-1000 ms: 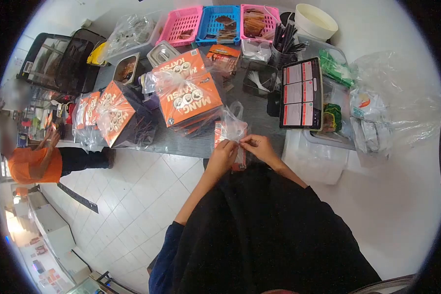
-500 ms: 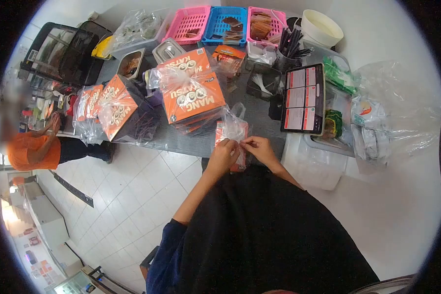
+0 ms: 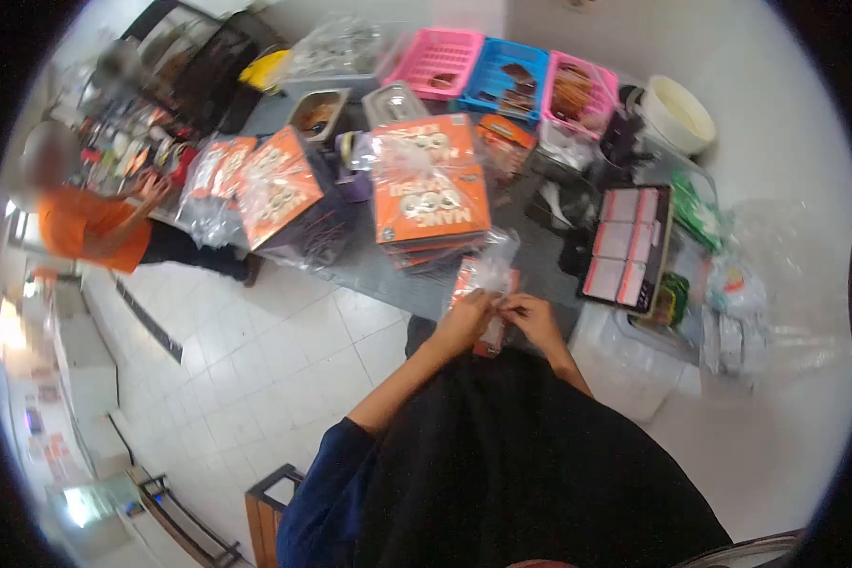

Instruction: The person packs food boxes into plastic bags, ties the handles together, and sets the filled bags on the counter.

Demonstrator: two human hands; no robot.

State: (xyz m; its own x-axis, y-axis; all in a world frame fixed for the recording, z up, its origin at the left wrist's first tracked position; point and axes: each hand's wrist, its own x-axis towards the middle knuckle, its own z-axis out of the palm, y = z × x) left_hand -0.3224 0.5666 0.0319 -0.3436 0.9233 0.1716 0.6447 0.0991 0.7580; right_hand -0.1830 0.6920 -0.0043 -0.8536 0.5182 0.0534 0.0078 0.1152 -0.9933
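At the table's near edge sits a small orange-and-white box (image 3: 488,347) inside a clear plastic bag (image 3: 490,275). My left hand (image 3: 466,320) pinches the gathered plastic from the left side. Close beside it, my right hand (image 3: 532,318) pinches the same plastic, fingers closed near the bag's neck. The fingertips almost meet, and what exactly lies between them is too small to make out. Just beyond the hands is a stack of orange boxes (image 3: 433,204), wrapped in tied clear plastic. More bagged orange boxes (image 3: 279,189) stand to its left.
A tablet (image 3: 627,248) leans on the right, with a large clear bag (image 3: 781,284) beyond. Along the back are pink (image 3: 435,62) and blue (image 3: 505,80) baskets and a white tub (image 3: 680,115). A person in an orange shirt (image 3: 90,222) stands at left.
The view has swung, so the table and its things appear shifted right and slightly tilted. Both hands stay closed on the plastic bag in nearly the same pose.
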